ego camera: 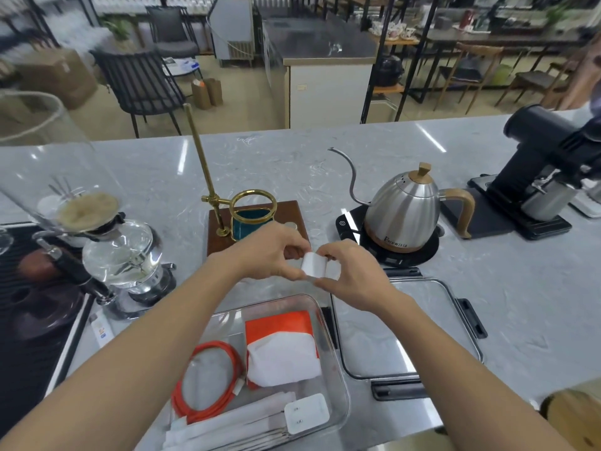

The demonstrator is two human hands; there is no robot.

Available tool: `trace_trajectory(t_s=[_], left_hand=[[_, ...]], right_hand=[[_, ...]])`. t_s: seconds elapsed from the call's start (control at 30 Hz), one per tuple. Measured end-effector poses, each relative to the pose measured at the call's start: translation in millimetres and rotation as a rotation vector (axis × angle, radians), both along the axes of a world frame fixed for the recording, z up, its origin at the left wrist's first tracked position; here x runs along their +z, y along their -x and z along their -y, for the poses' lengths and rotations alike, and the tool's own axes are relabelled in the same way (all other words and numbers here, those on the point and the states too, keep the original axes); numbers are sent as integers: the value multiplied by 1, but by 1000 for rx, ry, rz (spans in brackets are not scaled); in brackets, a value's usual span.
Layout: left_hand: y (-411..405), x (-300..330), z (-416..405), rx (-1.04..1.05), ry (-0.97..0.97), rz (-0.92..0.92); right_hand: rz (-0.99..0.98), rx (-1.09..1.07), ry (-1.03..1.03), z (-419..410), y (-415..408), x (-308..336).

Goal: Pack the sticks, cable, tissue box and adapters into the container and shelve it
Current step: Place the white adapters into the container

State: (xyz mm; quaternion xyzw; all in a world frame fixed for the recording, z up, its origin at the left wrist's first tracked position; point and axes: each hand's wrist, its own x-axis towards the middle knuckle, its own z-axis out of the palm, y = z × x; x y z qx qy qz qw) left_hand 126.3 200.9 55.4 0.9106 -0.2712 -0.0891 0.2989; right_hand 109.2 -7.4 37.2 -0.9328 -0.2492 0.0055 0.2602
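White adapter (313, 264) is being pinched between left hand (272, 252) and right hand (353, 275) above the container (338, 382) (cable (208, 382), tissue box (281, 349), sticks (227, 424), another adapter (306, 413) inside) on the table (487, 304); both grips curled round it.

The counter (325, 164) was glossy grey marble-look stone. The container (338, 379) and lid (406, 323) were clear plastic. The kettle (403, 206) was brushed steel with a wooden handle. The cable (208, 379) looked matt orange rubber. The adapter (307, 416) was smooth white plastic.
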Motion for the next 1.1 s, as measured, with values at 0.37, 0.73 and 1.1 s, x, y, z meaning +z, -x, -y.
trace_trajectory(t_s=[0.37, 0.73, 1.1], left_hand=[[72, 51, -9, 129, 281, 2], [139, 37, -11, 314, 433, -42], [171, 14, -6, 430, 582, -117]], right_hand=[[74, 53, -352, 1, 52, 36], [-266, 133, -627, -3, 90, 29], [-400, 6, -790, -8, 110, 17]])
